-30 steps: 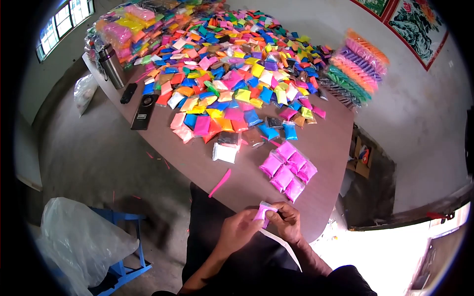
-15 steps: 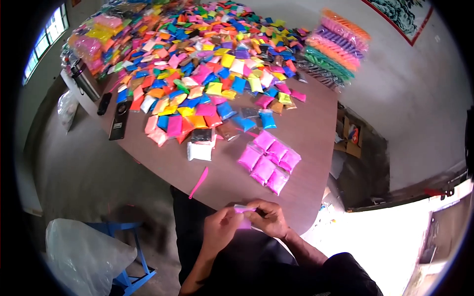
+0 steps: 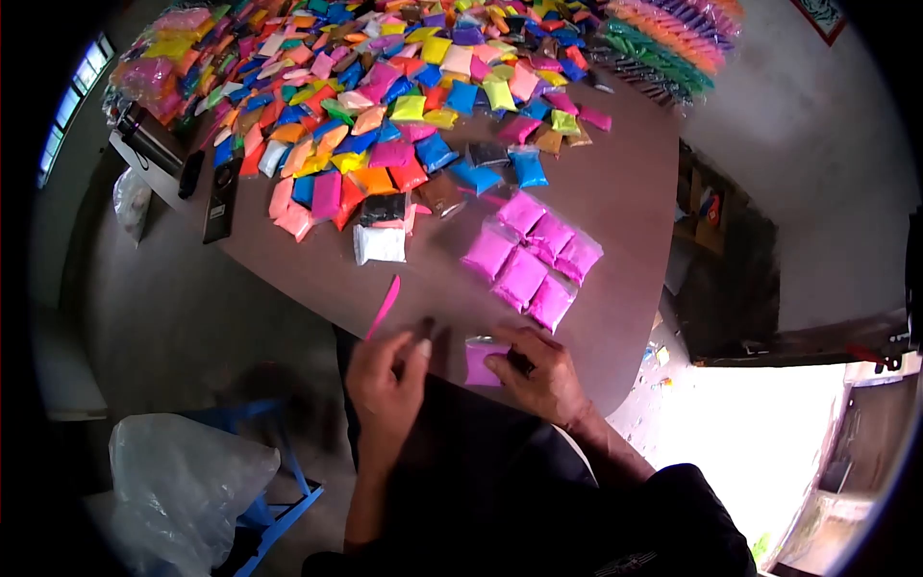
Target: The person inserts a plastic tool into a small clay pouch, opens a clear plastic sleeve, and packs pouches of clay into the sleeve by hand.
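My right hand [image 3: 543, 377] pinches a small clear bag of pink-purple material [image 3: 481, 363] at the table's near edge, thumb on its face. To the left, my left hand [image 3: 389, 385] is apart from the bag, with thumb and fingers raised and separated and nothing between them. A pink plastic knife [image 3: 386, 306] lies just beyond my left fingertips. Beyond my right hand several pink bags [image 3: 521, 278] lie side by side in a group. A white packet [image 3: 381, 244] rests farther off, beside a black one [image 3: 384, 209].
A large heap of coloured packets [image 3: 433, 50] covers the far part of the table [image 3: 615, 240]. Striped bundles [image 3: 663, 43] stand at the back right. A dark phone-like object [image 3: 221, 200] and a flask [image 3: 151, 140] are at the left. A blue stool [image 3: 288, 490] holds a plastic bag [image 3: 183, 471].
My left hand has let go of the small pink bag and moved left. My right hand keeps the bag, now held out flatter. The view has tilted downward.
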The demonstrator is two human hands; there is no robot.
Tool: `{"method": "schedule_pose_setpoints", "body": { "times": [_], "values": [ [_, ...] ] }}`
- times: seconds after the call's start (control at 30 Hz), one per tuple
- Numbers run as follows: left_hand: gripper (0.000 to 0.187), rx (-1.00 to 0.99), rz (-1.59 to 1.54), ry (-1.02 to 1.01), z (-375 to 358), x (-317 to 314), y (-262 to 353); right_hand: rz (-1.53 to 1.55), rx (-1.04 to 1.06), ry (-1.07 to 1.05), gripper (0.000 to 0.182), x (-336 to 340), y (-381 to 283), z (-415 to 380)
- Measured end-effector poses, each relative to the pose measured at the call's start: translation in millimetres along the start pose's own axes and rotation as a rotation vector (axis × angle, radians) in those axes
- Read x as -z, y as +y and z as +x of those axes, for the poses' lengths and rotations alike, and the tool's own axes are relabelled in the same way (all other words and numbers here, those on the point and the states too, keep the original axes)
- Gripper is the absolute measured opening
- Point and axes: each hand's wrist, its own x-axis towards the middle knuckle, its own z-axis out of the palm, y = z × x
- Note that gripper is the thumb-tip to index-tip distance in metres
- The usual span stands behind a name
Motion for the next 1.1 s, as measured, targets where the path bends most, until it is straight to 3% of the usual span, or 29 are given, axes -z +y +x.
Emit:
{"method": "schedule_pose_setpoints", "body": {
  "times": [0.13,0.2,0.4,0.5,0.8,0.9,0.97,1.03,1.1],
  "values": [
    [0.019,-0.176,0.287,0.035,28.3,14.4,-15.0,-0.082,-0.022,0.119,0.045,-3.7,-3.9,-11.3],
    [0.019,-0.157,0.334,0.008,34.6,13.3,-26.3,-0.197,0.123,0.273,0.050,-3.9,-4.3,-16.2],
    [0.012,-0.124,0.325,-0.064,39.8,10.1,-39.4,-0.324,0.432,0.153,0.050,-0.9,2.3,-29.8],
    [0.011,-0.089,0.283,-0.067,42.6,9.3,-38.7,-0.317,0.427,0.159,0.046,-5.9,7.5,-26.5],
    [0.010,-0.221,0.397,-0.224,44.0,8.4,-25.6,-0.312,0.442,0.152,0.040,-7.8,11.7,-24.9],
    [0.011,-0.143,0.222,-0.262,32.4,8.2,-2.3,-0.306,0.457,0.150,0.039,-7.0,15.1,-26.8],
    [0.011,0.101,-0.037,-0.452,17.8,8.2,15.4,-0.310,0.448,0.153,0.039,-8.0,18.2,-28.0],
    [0.009,0.063,-0.048,-0.567,5.5,2.7,21.6,-0.312,0.449,0.156,0.039,-8.0,19.1,-27.3],
    [0.009,-0.072,-0.070,-0.531,0.0,-6.9,20.4,-0.309,0.439,0.146,0.038,-7.3,19.2,-27.8]
  ]
}}
